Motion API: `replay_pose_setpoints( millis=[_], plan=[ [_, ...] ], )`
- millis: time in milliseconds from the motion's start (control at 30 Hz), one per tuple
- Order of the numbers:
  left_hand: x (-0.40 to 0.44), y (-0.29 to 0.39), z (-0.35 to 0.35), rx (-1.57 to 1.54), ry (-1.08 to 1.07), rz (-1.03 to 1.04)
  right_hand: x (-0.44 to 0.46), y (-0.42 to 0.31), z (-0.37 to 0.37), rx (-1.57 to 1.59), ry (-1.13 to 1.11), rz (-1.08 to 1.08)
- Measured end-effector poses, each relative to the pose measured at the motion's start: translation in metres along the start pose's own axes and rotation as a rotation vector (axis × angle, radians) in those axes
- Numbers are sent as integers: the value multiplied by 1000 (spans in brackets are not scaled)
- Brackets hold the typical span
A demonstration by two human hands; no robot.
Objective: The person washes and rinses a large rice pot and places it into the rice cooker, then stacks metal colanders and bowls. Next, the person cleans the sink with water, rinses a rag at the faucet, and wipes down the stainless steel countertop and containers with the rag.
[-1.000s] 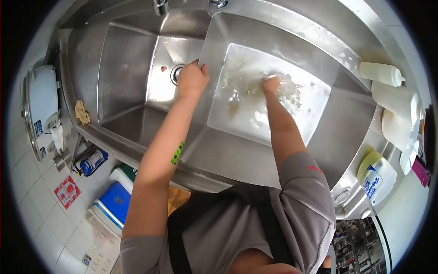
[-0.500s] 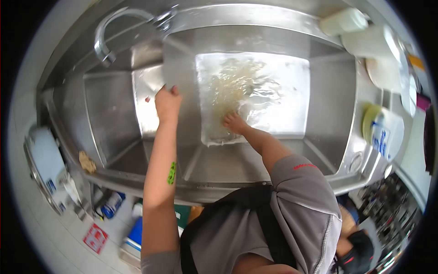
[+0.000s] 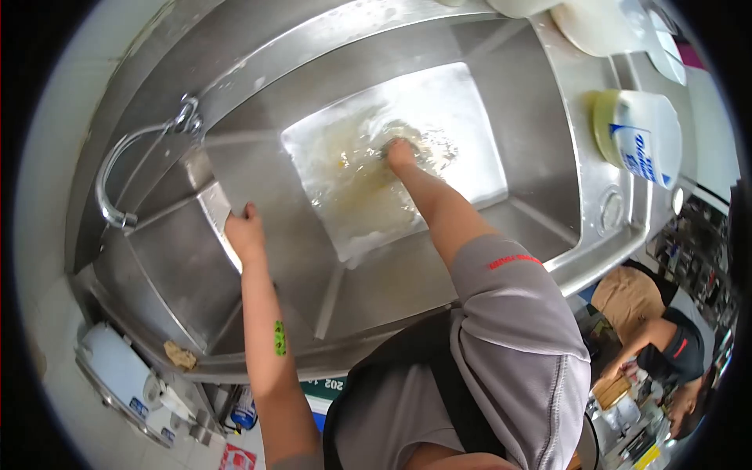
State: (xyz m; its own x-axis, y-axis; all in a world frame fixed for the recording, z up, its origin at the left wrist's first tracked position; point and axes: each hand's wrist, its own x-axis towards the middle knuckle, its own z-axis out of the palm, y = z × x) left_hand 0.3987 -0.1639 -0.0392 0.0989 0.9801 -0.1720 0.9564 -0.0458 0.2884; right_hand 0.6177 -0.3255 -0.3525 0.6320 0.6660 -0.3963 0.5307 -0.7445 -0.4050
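My right hand (image 3: 401, 153) is in the shallow, yellowish water (image 3: 345, 160) of the large steel sink basin (image 3: 540, 117). Its fingers are bent downward, partly hidden by ripples, with a small greyish patch beside them; what they hold, if anything, I cannot make out. Over the divider (image 3: 266, 188) between the two basins is my left hand (image 3: 247, 233), its fingers curled and the thumb sticking up. Whatever that hand grips is hidden. Small bits float in the water.
A curved faucet (image 3: 117, 176) stands at the left. On the right ledge is a jug (image 3: 638, 137) of yellow liquid near white containers (image 3: 603, 27). A crumpled brown piece (image 3: 179, 356) lies on the front left rim. Another person (image 3: 666, 345) works at the lower right.
The view has turned and shifted. My right hand has moved farther into the basin, and its spread fingers have closed. My left hand stays by the divider, nearer the front.
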Motion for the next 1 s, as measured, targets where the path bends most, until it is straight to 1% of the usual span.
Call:
replay_pose_setpoints(
  millis=[33,67,100,167,200,267,300,333,400,433,500,533,600,633,700,733,800,833,867,900,933,967,1000],
  plan=[
    [0,0,-2,16,15,-18,0,-1,15,-83,-7,10],
    [-1,1,-3,-44,0,5,-4,-4,20,-168,-12,23],
    [-2,2,-3,-108,-19,34,-10,-4,24,-162,-21,13],
    [-1,3,-2,-106,-12,23,-24,-7,16,6,-137,148],
    [-1,2,-2,-109,-13,19,-29,-8,10,10,-148,142],
    [-2,1,-2,-129,-6,16,-32,1,6,-265,-189,26],
    [0,-1,-1,-159,-9,14,-24,10,26,-297,-139,62],
    [-1,2,-2,-190,-11,10,-19,10,31,-300,-143,52],
    [-3,7,-5,-158,1,-3,-14,7,44,-239,-196,157],
    [-4,11,-7,-131,3,-5,-12,4,36,-238,-204,147],
    [-3,5,-4,-113,3,-4,-10,-5,9,-17,-448,230],
    [-2,5,-5,-104,5,11,-8,-6,14,-17,-452,220],
    [-3,7,-5,-99,7,-18,-8,-6,25,-116,-245,356],
    [-4,9,-6,-110,5,-24,-6,0,43,-117,-248,351],
    [-4,11,-9,-113,15,-29,0,9,83,-167,-88,282],
    [-4,12,-9,-73,5,-46,-2,4,63,-162,-88,275],
    [-2,13,-9,-43,1,-67,-12,-12,-19,99,-223,61],
    [-1,10,-7,-67,4,-58,-14,-17,-32,496,-344,301],
    [-2,6,-5,-92,6,-47,-11,-5,-22,488,-345,301],
    [-2,5,-4,-100,6,-50,3,17,4,944,-607,467],
    [-2,5,-4,-103,-4,-46,5,16,-5,1404,-866,625],
    [-1,5,-4,-107,-12,-40,4,15,-14,1398,-859,616],
    [-1,4,-4,-120,-9,-38,0,13,-22,1523,-927,529]
  ],
)
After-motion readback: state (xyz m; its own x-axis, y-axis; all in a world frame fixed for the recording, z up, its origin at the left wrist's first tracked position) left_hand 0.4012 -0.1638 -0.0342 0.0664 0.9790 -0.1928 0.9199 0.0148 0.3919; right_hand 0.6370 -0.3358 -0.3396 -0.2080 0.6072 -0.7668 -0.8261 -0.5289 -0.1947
